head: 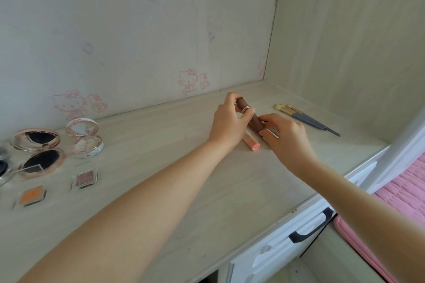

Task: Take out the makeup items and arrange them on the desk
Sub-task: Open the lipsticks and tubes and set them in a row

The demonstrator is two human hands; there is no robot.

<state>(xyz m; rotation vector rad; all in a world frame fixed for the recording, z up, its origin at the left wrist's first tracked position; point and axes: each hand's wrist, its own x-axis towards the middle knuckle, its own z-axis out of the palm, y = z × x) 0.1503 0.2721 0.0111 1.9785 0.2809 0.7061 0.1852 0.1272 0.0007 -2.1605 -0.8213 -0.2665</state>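
Observation:
My left hand [227,122] grips the upper part of a brown tube [255,122] that lies slanted on the pale wooden desk [161,167]. My right hand [287,138] pinches the tube's lower end, and a silver-edged item [272,133] shows under its fingers. A pink tube [251,142] lies on the desk just beside and below the brown one. Several makeup brushes [303,117] with grey handles lie to the right of my hands.
At the left stand two open compacts, a large one [38,149] and a small round one [86,138], with two small square pans [84,179] [31,195] in front. The desk front edge has a white drawer with a black handle [310,227]. Pink fabric [402,195] lies at right.

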